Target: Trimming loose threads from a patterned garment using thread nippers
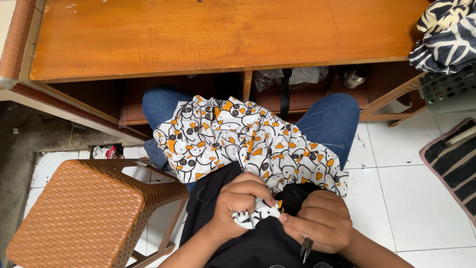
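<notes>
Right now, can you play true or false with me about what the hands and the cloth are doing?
1. The left hand grips the white cloth with orange and black print. True.
2. The right hand is empty. False: a small metal tool pokes out below it.
3. The cloth lies on the wooden table. False: it lies across the lap, on the blue jeans.
4. A brown woven stool stands at the person's left. True.
5. The floor is green carpet. False: it is white tiles.
</notes>
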